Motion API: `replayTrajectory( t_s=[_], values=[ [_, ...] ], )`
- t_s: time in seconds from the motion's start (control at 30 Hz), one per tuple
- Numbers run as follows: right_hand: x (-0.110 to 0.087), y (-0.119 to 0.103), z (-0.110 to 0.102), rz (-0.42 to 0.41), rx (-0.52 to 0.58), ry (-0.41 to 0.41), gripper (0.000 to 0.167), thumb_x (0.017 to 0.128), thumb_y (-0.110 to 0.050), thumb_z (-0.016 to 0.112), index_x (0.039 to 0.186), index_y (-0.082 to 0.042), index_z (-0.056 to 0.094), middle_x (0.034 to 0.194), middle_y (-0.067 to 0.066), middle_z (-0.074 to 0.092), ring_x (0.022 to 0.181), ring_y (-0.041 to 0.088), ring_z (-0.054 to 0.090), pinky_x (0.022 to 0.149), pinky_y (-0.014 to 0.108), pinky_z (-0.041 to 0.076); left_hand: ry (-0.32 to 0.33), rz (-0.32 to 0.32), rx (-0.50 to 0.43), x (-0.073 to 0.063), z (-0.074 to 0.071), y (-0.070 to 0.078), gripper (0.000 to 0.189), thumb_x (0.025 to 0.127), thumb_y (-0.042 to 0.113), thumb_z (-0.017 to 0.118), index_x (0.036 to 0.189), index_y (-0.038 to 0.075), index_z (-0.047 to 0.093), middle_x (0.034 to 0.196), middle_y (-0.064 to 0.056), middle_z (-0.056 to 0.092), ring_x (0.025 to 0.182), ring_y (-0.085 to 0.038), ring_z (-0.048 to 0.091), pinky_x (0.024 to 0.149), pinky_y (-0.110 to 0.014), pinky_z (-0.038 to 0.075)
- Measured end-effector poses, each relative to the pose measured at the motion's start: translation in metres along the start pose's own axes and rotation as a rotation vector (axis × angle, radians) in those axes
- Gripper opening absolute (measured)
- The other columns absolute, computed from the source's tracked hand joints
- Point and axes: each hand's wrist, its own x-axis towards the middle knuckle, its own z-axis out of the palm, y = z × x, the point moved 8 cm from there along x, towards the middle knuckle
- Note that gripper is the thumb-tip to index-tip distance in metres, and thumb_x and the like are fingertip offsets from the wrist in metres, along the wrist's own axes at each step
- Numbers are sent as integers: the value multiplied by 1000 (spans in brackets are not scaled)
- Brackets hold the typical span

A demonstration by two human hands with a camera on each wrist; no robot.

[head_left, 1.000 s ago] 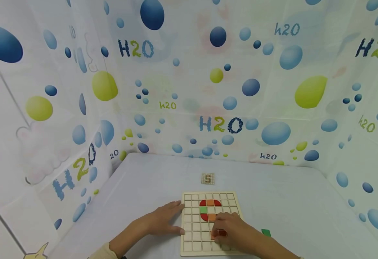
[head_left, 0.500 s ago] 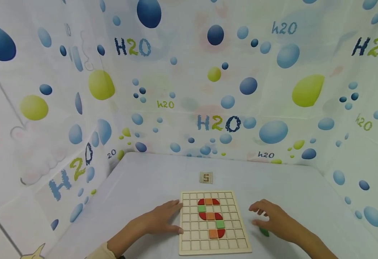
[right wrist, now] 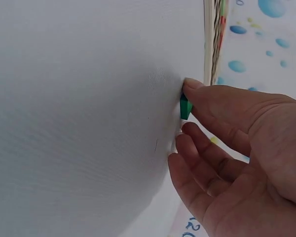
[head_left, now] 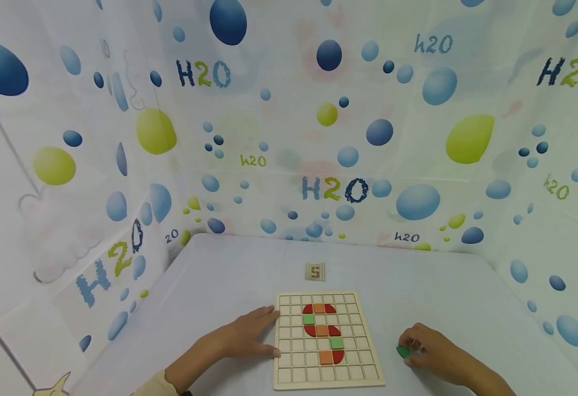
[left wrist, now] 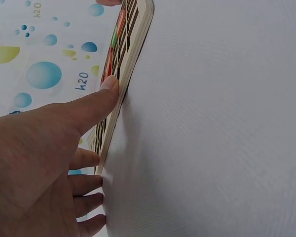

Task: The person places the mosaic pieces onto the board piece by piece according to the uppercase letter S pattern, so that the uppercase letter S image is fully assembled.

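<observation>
A wooden grid board (head_left: 296,375) lies on the table with red, orange and light green tiles set in an S shape. Along its left edge rests my left hand (head_left: 246,334), thumb and fingers spread; the left wrist view has the thumb (left wrist: 108,84) against the rim. To the right of the board, my right hand (head_left: 435,352) pinches a small dark green tile (head_left: 403,351) between thumb and fingers. In the right wrist view that green tile (right wrist: 186,106) shows under the thumb, low by the tabletop, while the other fingers curl loosely.
Behind the board lies a small card (head_left: 315,271) with an S pattern on a grid. White cloth covers the table (head_left: 229,275). A curtain (head_left: 289,121) printed with bubbles and H2O lettering surrounds it at the back and sides.
My right hand has left the lower tiles on the board, moved right and taken hold of the dark green tile. The left hand has stayed at the board's left edge.
</observation>
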Motion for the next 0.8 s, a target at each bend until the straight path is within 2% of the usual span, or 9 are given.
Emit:
replayTrajectory(
  t_s=[0.17, 0.37, 0.67, 0.8],
  values=[
    [-1, -2, 1, 7, 0, 2, 24, 92, -22, 82, 109, -15, 67, 103, -3, 60, 92, 3, 54, 81, 22, 53, -4, -6, 1, 0, 1, 1, 97, 89, 65, 75, 162, 10, 41, 169, -16, 36, 157, -37, 34, 123, -60, 35],
    [-2, -9, 1, -72, -17, 30, 20, 93, -17, 81, 107, -13, 67, 101, -3, 62, 90, 0, 55, 80, 22, 54, 6, -8, 10, -1, -2, 2, 98, 89, 66, 75, 162, 9, 41, 169, -17, 36, 157, -38, 34, 123, -60, 35],
    [5, -17, 4, -73, -4, 35, 19, 92, -17, 82, 104, -12, 68, 98, -2, 63, 87, 0, 53, 76, 21, 52, 2, -3, 12, 1, 0, 0, 99, 89, 66, 75, 162, 9, 40, 169, -16, 36, 157, -38, 34, 124, -60, 35],
    [15, -26, 6, -35, -24, 62, 17, 92, -16, 81, 102, -13, 69, 95, -3, 60, 85, 5, 51, 73, 23, 50, 3, -6, 18, 0, 0, 1, 98, 89, 66, 75, 162, 9, 41, 169, -16, 36, 157, -38, 34, 123, -60, 35]
  ],
)
